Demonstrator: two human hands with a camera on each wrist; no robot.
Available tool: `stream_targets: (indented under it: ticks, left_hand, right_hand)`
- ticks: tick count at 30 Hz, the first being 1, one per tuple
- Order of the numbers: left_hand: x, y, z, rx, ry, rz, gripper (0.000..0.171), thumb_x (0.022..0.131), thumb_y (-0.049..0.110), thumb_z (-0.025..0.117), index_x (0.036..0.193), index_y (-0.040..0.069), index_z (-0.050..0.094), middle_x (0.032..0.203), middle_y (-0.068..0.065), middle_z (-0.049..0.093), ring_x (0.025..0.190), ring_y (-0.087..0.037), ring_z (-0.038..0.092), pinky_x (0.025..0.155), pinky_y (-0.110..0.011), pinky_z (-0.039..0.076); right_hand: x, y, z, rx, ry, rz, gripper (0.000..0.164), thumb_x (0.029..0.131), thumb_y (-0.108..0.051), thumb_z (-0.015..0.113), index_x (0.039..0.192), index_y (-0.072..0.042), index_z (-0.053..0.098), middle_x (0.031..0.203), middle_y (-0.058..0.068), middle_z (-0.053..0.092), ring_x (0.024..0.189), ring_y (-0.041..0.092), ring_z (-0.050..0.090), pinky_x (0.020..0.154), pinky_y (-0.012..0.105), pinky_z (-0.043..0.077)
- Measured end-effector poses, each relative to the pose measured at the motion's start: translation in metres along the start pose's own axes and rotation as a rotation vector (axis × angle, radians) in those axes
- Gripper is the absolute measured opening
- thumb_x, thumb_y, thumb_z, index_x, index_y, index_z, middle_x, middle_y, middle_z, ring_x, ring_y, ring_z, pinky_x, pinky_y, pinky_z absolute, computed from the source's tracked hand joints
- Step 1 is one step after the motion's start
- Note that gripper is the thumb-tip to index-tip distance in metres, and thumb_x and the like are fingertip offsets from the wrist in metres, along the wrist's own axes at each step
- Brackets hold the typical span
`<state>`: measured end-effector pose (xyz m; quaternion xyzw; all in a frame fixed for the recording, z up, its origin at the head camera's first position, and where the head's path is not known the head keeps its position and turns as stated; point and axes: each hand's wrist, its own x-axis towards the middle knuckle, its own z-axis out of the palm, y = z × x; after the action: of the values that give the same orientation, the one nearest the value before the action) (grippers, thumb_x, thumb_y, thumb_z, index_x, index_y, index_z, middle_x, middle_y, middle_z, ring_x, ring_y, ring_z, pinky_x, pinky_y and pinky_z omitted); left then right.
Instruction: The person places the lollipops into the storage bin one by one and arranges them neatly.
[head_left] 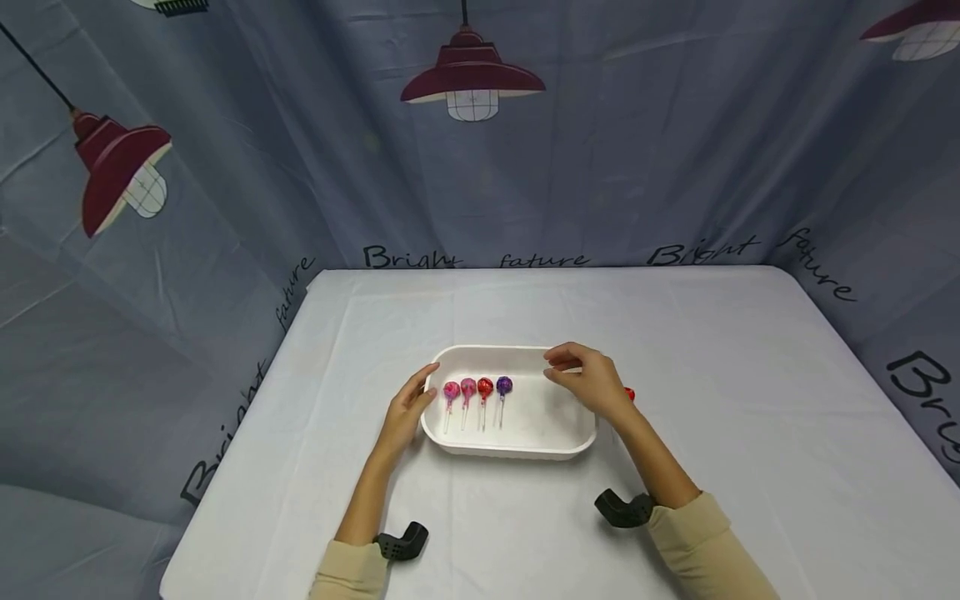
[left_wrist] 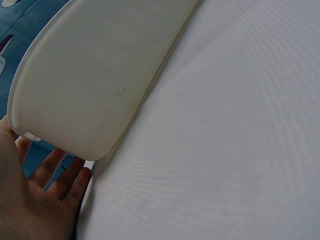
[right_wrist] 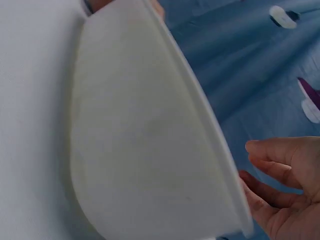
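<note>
A white tray (head_left: 551, 455) lies on the table with several wrapped lollipops in its left half. From left to right these include a pink lollipop (head_left: 452, 390), another pink lollipop (head_left: 468, 387), a red lollipop (head_left: 485, 387) and a purple lollipop (head_left: 504, 385), sticks toward me. My left hand (head_left: 406, 412) holds the tray's left end, thumb over the rim and other fingers along the outer wall. Over the tray's right end hovers my right hand (head_left: 588, 381), thumb and fingers loosely bent and apart, nothing between them in the right wrist view.
Just right of the tray, a red-topped piece (head_left: 629, 393) shows, mostly hidden behind my right wrist. A white cloth covers the table (head_left: 720, 358). Behind it hangs a grey-blue curtain (head_left: 637, 150) printed with lamps and lettering. Black wrist devices sit on both forearms.
</note>
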<state>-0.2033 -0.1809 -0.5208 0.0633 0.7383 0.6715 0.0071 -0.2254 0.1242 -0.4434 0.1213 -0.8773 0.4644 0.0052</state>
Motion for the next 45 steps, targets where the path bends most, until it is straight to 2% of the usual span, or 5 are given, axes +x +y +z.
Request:
stream_targets:
  ticks: [9,16,24,36,45]
  left_hand:
    - [0.003,0.001,-0.001,-0.012,0.001,0.004,0.038,0.094,0.027,0.054,0.132,0.033,0.05,0.143,0.006,0.036,0.131,-0.015,0.033,0.108,-0.034,0.027]
    - [0.003,0.0,-0.001,-0.003,-0.006,0.006,0.039,0.094,0.03,0.054,0.132,0.033,0.049,0.144,0.007,0.035,0.133,-0.014,0.028,0.109,-0.033,0.025]
    - [0.003,-0.001,-0.001,-0.007,-0.008,0.016,0.039,0.093,0.031,0.054,0.132,0.031,0.05,0.144,0.005,0.034,0.134,-0.015,0.027,0.109,-0.033,0.023]
    - [0.003,-0.004,-0.002,-0.025,-0.025,0.052,0.042,0.094,0.025,0.053,0.135,0.02,0.047,0.146,-0.001,0.033,0.135,-0.019,0.026,0.11,-0.035,0.023]
    - [0.001,-0.002,-0.001,-0.016,-0.018,0.027,0.04,0.094,0.03,0.054,0.133,0.028,0.049,0.146,0.002,0.033,0.135,-0.016,0.026,0.11,-0.033,0.023]
  right_hand:
    - [-0.015,0.015,-0.047,0.054,0.112,0.087,0.034,0.087,-0.026,0.065,0.114,-0.005,0.061,0.108,0.012,0.063,0.098,0.025,0.059,0.081,0.03,0.051]
    - [0.005,0.16,-0.054,0.017,0.293,0.127,0.04,0.079,-0.054,0.063,0.113,-0.032,0.062,0.104,-0.011,0.062,0.09,0.007,0.06,0.076,0.023,0.051]
    - [-0.025,0.131,-0.071,0.146,0.258,0.212,0.061,0.079,-0.056,0.063,0.12,-0.012,0.059,0.107,0.001,0.062,0.089,0.012,0.061,0.072,0.014,0.048]
    - [-0.044,0.098,-0.072,0.137,0.049,0.216,0.051,0.088,-0.03,0.064,0.127,0.001,0.052,0.121,0.019,0.057,0.087,-0.007,0.055,0.078,0.015,0.043]
    - [-0.043,0.104,-0.063,0.093,-0.025,0.192,0.052,0.084,-0.027,0.068,0.126,0.0,0.054,0.12,0.021,0.057,0.089,-0.011,0.051,0.097,0.051,0.034]
